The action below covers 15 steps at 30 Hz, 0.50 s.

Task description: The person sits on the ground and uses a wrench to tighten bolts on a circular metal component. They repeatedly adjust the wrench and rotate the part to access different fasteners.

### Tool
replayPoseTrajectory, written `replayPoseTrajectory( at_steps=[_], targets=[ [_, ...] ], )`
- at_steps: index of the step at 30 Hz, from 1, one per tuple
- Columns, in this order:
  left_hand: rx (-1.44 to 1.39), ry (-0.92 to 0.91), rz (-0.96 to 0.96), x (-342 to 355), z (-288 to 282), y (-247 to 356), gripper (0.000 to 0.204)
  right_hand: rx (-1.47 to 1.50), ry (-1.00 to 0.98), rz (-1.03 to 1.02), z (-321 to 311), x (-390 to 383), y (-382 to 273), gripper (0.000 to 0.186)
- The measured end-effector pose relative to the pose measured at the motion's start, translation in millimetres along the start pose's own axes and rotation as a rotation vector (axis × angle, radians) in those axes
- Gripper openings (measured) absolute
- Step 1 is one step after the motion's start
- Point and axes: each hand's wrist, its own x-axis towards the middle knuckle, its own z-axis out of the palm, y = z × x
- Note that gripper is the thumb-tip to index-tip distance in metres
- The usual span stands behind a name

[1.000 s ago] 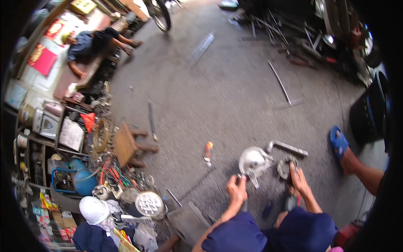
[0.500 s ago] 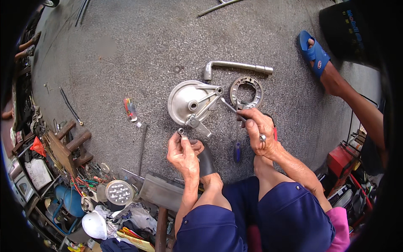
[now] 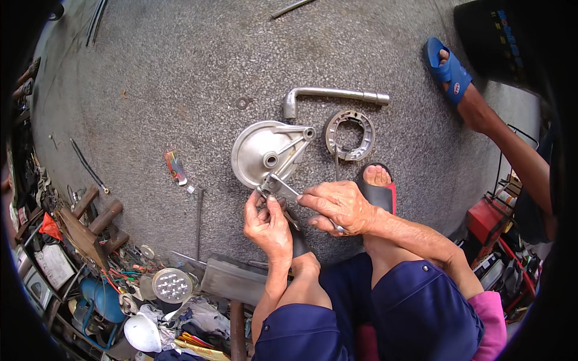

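A round silver brake plate (image 3: 256,147) with an arm lies on the ground. At its lower edge, the fingers of my left hand (image 3: 268,228) are pinched on a small metal part (image 3: 263,191), partly hidden by them. My right hand (image 3: 340,207) is closed round a metal wrench (image 3: 339,228) whose far end reaches toward that part; the contact is unclear. A ring of brake shoes (image 3: 366,138) lies right of the plate, with a thin shaft below it, partly hidden behind my right hand. An L-shaped socket wrench (image 3: 337,91) lies above both.
Another person's leg with a blue sandal (image 3: 448,72) is at the right, beside a black drum (image 3: 481,42). A wooden stool (image 3: 84,234), clutter, a blue tank (image 3: 105,298) and a white helmet (image 3: 141,331) are at lower left. A red metal object (image 3: 484,216) stands at lower right.
The view has tipped down from the wider street scene. Since half a second ago, my right hand has moved down and left, bringing the wrench to the small part in my left hand.
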Motion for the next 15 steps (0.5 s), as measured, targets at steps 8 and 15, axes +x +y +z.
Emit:
replayPoseTrajectory(
  at_steps=[8,15],
  targets=[
    [0.098,-0.053,0.106,-4.4,17.9,-6.8,0.063,-0.072,-0.039,-0.060,7.0,-5.6,16.4,0.043],
    [0.217,0.007,0.209,-1.1,27.2,-21.7,0.062,-0.139,-0.016,-0.122,8.6,-4.8,13.4,0.044]
  ],
)
